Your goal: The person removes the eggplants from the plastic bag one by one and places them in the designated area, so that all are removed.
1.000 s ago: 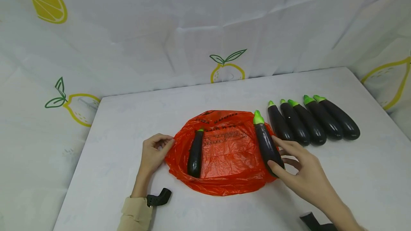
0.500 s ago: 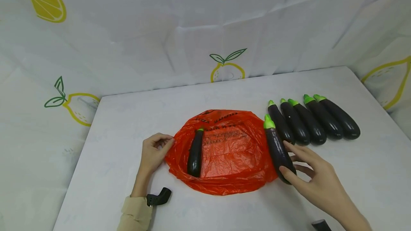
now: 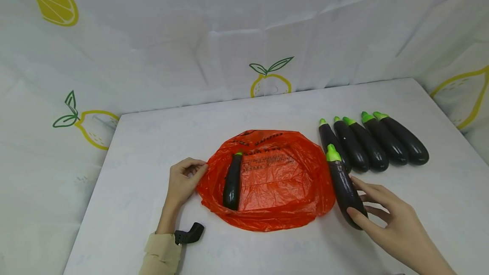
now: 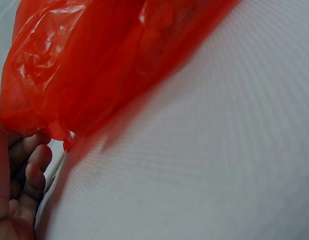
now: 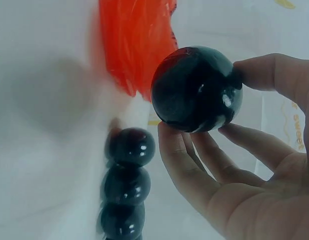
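Observation:
My right hand pinches a dark eggplant with a bright green stem between thumb and fingers. In the right wrist view this eggplant shows its round end, held above the table surface. It is just right of a red plastic bag that lies spread with its mouth wide. Inside the bag, on its left side, lies another eggplant. At the bag's left edge my left hand pinches the rim between thumb and finger; the left wrist view shows the red plastic at the fingers.
Several eggplants lie side by side in a row at the right of the white table, stems pointing back. A white cloth printed with lemons hangs behind the table. A black wrist mount is on the left wrist.
My right hand has moved right and toward me with the eggplant, from over the bag's right edge to beside it. The left hand has stayed at the bag's rim.

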{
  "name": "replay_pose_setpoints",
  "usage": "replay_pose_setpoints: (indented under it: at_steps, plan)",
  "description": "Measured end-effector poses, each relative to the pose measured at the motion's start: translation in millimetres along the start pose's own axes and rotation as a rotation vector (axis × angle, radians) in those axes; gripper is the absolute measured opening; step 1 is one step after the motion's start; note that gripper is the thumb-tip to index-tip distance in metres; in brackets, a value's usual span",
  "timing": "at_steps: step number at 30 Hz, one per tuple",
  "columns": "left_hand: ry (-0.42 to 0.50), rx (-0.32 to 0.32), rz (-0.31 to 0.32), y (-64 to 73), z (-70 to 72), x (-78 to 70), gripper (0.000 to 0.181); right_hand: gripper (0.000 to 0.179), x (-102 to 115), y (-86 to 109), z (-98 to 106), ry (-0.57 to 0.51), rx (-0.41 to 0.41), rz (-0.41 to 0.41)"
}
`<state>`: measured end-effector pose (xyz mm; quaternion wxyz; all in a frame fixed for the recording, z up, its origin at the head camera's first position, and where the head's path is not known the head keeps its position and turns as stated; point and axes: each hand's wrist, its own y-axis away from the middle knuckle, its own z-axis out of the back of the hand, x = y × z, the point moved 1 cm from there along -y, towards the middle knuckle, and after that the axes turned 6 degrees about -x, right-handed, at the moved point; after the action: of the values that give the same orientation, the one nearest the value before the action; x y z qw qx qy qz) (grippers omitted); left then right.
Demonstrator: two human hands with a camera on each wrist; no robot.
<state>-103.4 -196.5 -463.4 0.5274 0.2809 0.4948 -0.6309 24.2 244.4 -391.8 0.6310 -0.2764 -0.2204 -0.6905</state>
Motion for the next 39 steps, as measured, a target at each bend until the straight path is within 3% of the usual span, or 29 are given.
replay_pose_setpoints:
  at_steps: [13, 22, 30, 36, 39]
  plan:
    - [0.012, 0.015, -0.027, 0.0, 1.8, 8.0, 0.007, 0.080, -22, 9.2, 10, 0.072, 0.124, -0.137]
    - [0.006, 0.007, -0.014, -0.5, 1.4, 8.3, 0.008, 0.078, -44, 11.9, 17, 0.113, 0.157, -0.154]
    - [-0.001, 0.004, -0.003, 0.4, 1.4, 6.9, 0.009, 0.078, -50, 13.1, 19, 0.134, 0.205, -0.167]
    - [-0.015, 0.026, 0.019, -0.9, 1.8, -2.9, 0.008, 0.080, -55, 14.0, 23, 0.157, 0.234, -0.183]
    - [0.001, 0.010, 0.001, -0.1, 0.9, -1.0, 0.008, 0.081, -58, 14.2, 25, 0.168, 0.249, -0.190]
